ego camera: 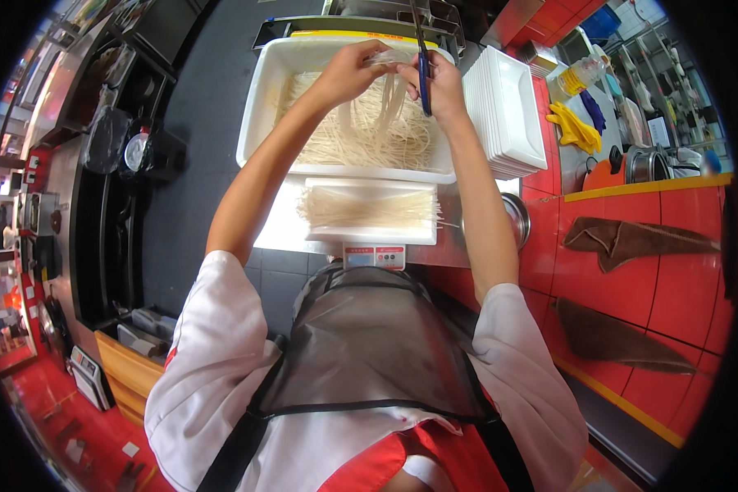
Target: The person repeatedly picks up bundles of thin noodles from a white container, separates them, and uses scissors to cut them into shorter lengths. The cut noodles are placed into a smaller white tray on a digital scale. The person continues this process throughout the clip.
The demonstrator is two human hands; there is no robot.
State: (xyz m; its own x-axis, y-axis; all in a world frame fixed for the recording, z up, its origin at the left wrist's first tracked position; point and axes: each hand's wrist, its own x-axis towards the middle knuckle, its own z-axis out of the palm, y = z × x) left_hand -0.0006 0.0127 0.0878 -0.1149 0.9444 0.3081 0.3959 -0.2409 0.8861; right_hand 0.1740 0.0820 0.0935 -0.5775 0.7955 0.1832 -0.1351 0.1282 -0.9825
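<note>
Both hands are raised over a white plastic tub point(255, 117) filled with pale dry noodles point(357, 138). Between the fingers of my left hand point(352, 72) is a bundle of noodle strands point(392, 101), whose loose ends hang down into the tub. My right hand point(444, 86) holds blue-handled scissors point(425, 86), blades pointing away from me. Its fingertips are close to the bundle; whether they pinch it, I cannot tell. Nearer to me, a small white tray point(369, 236) carries straight noodles point(372, 208) and rests on a digital scale point(375, 257).
Right of the tub stands a stack of white trays point(509, 104), with a metal bowl point(518, 218) below it. A bottle point(581, 75) and yellow gloves point(573, 128) lie on the side counter. Brown cloths point(639, 238) hang over red tiles. A black-lined bin point(163, 147) is at left.
</note>
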